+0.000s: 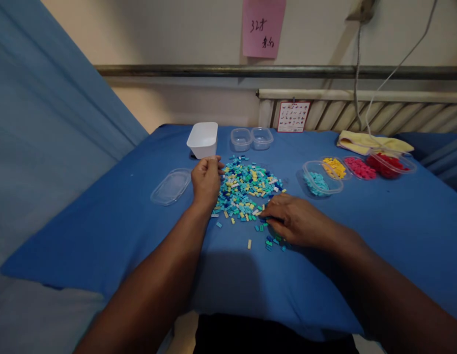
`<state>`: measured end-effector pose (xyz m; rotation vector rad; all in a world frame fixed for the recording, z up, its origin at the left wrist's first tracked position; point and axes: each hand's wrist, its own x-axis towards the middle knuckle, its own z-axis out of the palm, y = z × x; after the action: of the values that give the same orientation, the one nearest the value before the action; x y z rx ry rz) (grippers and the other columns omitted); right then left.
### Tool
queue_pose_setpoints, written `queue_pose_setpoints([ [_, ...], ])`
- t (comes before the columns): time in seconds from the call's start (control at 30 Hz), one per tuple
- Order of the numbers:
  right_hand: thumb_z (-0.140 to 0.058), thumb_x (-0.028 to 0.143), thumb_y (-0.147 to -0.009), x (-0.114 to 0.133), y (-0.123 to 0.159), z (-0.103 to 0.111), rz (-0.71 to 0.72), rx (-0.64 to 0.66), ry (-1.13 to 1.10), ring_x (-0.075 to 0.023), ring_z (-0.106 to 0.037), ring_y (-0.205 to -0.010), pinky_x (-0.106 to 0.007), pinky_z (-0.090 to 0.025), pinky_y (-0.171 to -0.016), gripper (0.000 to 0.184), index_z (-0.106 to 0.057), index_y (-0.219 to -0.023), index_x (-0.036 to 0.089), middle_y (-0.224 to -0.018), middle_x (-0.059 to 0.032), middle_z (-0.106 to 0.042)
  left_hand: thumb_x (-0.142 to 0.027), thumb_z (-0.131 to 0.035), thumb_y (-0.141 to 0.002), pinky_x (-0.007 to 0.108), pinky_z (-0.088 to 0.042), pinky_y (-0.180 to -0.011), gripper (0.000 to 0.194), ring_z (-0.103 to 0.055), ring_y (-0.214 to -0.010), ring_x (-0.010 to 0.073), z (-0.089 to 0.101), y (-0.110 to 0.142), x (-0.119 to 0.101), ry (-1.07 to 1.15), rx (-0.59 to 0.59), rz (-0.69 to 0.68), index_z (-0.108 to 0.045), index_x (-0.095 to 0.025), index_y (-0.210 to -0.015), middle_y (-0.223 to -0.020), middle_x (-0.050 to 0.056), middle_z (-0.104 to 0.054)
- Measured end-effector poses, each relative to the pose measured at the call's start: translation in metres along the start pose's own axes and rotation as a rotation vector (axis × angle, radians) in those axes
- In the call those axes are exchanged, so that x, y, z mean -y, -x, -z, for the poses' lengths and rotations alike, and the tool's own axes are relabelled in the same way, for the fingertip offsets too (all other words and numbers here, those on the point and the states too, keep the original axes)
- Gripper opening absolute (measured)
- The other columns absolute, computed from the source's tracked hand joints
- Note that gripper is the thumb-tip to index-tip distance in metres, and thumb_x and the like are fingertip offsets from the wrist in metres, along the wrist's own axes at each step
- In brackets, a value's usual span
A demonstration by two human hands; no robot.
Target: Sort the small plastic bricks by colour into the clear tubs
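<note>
A loose heap of small toy building bricks (246, 184) in blue, turquoise, green, pale yellow and white lies mid-table. My left hand (207, 181) is at the heap's left edge, closed with thumb and fingers pressed together; whatever they may hold is too small to make out. At the lower right of the heap, my right hand (297, 219) reaches down among the bricks, its fingertips a little apart and touching them. Several stray bricks lie under and beside this hand. One pale yellow brick (249, 244) rests alone nearer to me.
A white tub (203, 141) and two clear containers (241, 140) stand at the back. Left lies a clear lid (171, 187). Rightward are containers of turquoise (316, 184), yellow (334, 167), pink (360, 168) and red pieces (386, 165), with a yellow cloth (374, 143) behind.
</note>
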<state>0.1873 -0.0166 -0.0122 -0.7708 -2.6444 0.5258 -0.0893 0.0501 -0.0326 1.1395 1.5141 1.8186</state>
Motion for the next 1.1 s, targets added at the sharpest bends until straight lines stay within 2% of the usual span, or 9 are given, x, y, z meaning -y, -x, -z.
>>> queue_pose_setpoints([
  [0.13,-0.062,0.013,-0.097,0.001,0.004,0.002,-0.021,0.030,0.003,-0.0277,-0.073,-0.102,-0.042,-0.057,-0.093,0.031,-0.083,-0.119,0.021,-0.104,-0.0111,-0.080,-0.045,-0.066,-0.097,0.022,-0.048,-0.057,0.031,-0.065,-0.068,0.0129,0.001,0.001,0.000,-0.013,0.011,0.004,-0.077,-0.017,-0.100,-0.084,0.004,-0.073],
  [0.23,-0.062,0.020,-0.102,0.001,0.004,0.003,-0.032,0.008,-0.028,-0.0286,-0.073,-0.102,-0.045,-0.058,-0.095,0.025,-0.082,-0.118,0.020,-0.105,-0.0116,-0.080,-0.045,-0.065,-0.098,0.023,-0.049,-0.061,0.030,-0.065,-0.069,0.0130,0.001,0.003,-0.001,-0.042,0.027,-0.027,-0.077,-0.017,-0.100,-0.084,0.003,-0.074],
  [0.37,-0.068,0.038,-0.106,0.010,-0.003,-0.006,0.002,-0.080,-0.085,-0.0366,-0.064,-0.141,-0.061,-0.048,-0.119,0.037,-0.076,-0.139,0.025,-0.149,-0.0161,-0.071,-0.047,-0.064,-0.100,0.024,-0.051,-0.065,0.031,-0.066,-0.071,0.0139,0.000,0.005,0.000,-0.057,0.070,-0.058,-0.077,-0.018,-0.101,-0.085,0.003,-0.074],
  [0.47,-0.069,0.043,-0.106,0.017,-0.007,-0.016,0.046,-0.025,-0.130,-0.0366,-0.048,-0.160,-0.061,-0.036,-0.131,0.053,-0.065,-0.157,0.027,-0.169,-0.0145,-0.056,-0.047,-0.064,-0.101,0.025,-0.051,-0.065,0.031,-0.065,-0.070,0.0138,0.000,0.006,0.001,-0.058,0.072,-0.056,-0.077,-0.018,-0.101,-0.085,0.003,-0.073],
  [0.57,-0.070,0.042,-0.106,0.019,-0.002,-0.016,0.030,0.008,-0.138,-0.0401,-0.053,-0.155,-0.064,-0.040,-0.128,0.054,-0.066,-0.156,0.024,-0.165,-0.0175,-0.060,-0.047,-0.063,-0.101,0.025,-0.050,-0.064,0.031,-0.065,-0.071,0.0139,0.000,0.006,0.002,-0.050,0.075,-0.039,-0.077,-0.019,-0.101,-0.085,0.003,-0.073],
  [0.63,-0.070,0.041,-0.105,0.016,0.003,-0.010,0.007,0.004,-0.123,-0.0411,-0.063,-0.144,-0.064,-0.045,-0.122,0.043,-0.075,-0.145,0.024,-0.154,-0.0178,-0.069,-0.047,-0.063,-0.101,0.025,-0.049,-0.063,0.032,-0.064,-0.070,0.0142,-0.001,0.007,0.003,-0.048,0.083,-0.025,-0.077,-0.019,-0.101,-0.085,0.003,-0.073],
  [0.77,-0.061,0.036,-0.110,0.009,0.007,-0.001,-0.019,-0.062,-0.044,-0.0351,-0.074,-0.120,-0.058,-0.054,-0.111,0.027,-0.083,-0.122,0.026,-0.127,-0.0137,-0.082,-0.047,-0.063,-0.102,0.025,-0.048,-0.062,0.031,-0.064,-0.071,0.0154,-0.003,0.008,0.006,-0.060,0.096,-0.036,-0.078,-0.019,-0.100,-0.083,0.004,-0.073],
  [0.93,-0.055,0.024,-0.109,0.002,0.004,-0.007,-0.060,-0.080,0.056,-0.0314,-0.075,-0.111,-0.050,-0.059,-0.101,0.030,-0.081,-0.124,0.023,-0.120,-0.0133,-0.082,-0.045,-0.063,-0.102,0.026,-0.048,-0.063,0.030,-0.064,-0.072,0.0159,-0.004,0.009,0.006,-0.055,0.105,-0.034,-0.078,-0.019,-0.101,-0.084,0.004,-0.073],
  [1.1,-0.057,0.024,-0.107,-0.005,0.002,-0.013,-0.147,-0.158,0.074,-0.0303,-0.076,-0.107,-0.046,-0.060,-0.095,0.031,-0.079,-0.129,0.023,-0.117,-0.0123,-0.083,-0.046,-0.064,-0.101,0.026,-0.049,-0.064,0.030,-0.064,-0.072,0.0155,-0.004,0.009,0.006,-0.068,0.101,-0.022,-0.078,-0.019,-0.100,-0.085,0.004,-0.073],
])
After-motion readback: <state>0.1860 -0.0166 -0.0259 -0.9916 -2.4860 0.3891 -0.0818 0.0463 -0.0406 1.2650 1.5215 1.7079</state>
